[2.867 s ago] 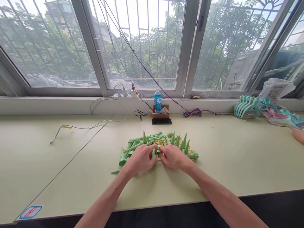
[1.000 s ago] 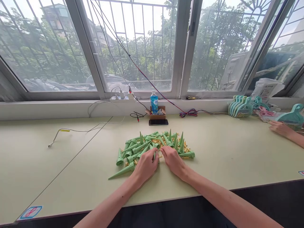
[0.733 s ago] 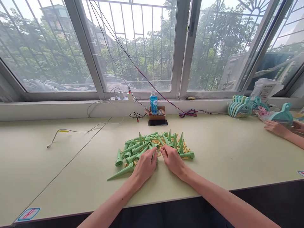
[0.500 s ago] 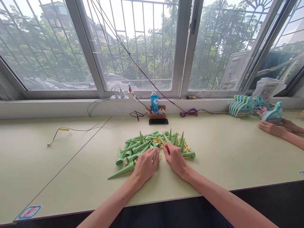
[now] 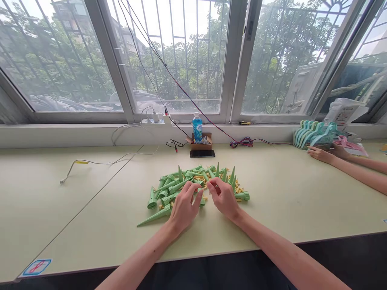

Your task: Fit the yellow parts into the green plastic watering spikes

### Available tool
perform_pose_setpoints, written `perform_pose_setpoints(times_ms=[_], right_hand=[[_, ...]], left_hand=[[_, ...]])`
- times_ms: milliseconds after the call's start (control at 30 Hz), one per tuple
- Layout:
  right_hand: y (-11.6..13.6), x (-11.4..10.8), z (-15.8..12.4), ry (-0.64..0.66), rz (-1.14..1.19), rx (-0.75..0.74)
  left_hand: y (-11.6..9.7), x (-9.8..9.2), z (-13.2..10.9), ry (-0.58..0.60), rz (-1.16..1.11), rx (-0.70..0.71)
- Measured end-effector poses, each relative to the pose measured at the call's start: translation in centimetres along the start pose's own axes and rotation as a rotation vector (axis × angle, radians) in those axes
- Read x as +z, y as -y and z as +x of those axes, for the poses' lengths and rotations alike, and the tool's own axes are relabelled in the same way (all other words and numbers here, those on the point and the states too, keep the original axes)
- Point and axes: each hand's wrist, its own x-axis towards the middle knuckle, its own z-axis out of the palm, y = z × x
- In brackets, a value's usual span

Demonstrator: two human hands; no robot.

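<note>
A pile of green plastic plant-watering spikes (image 5: 160,215), with hollow ribbed collars and pointed tips, lies on the table. Small yellow plastic pieces (image 5: 238,189) are scattered among them, mostly at the pile's right. My left hand (image 5: 184,205) is over the near side of the pile, thumb and forefinger curved with a gap between them. Facing it, my right hand (image 5: 225,199) has its thumb and fingertips pinched together; whatever they hold is too small or hidden to tell. A few spikes stand point-up just beyond my right hand.
Behind the pile are a black phone (image 5: 202,154), a small cardboard box (image 5: 201,146) and a blue bottle (image 5: 197,128). A white cable (image 5: 99,164) crosses the left table. At right, another person's hands (image 5: 322,155) touch teal hangers (image 5: 311,135) beside a pink one (image 5: 347,145).
My left thumb and forefinger have spread apart; my right hand has lifted slightly, fingertips still together. The other person's hands have moved left, bringing a teal hanger to the row.
</note>
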Motion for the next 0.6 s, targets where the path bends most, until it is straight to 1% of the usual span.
perform_pose_setpoints(times_ms=[100,200,433,600], right_hand=[[-0.07,0.07,-0.01,0.015,0.026,-0.006],[-0.30,0.14,-0.03,0.039,0.038,-0.006],[-0.18,-0.07,-0.05,0.101,0.108,-0.009],[-0.16,-0.12,0.01,0.114,0.102,-0.034]], left_hand=[[0.04,0.03,-0.04,0.035,-0.034,0.031],[0.11,0.00,-0.03,0.043,-0.067,0.038],[0.36,-0.12,0.18,-0.022,-0.144,0.019],[0.27,-0.23,0.29,-0.034,-0.166,-0.017]])
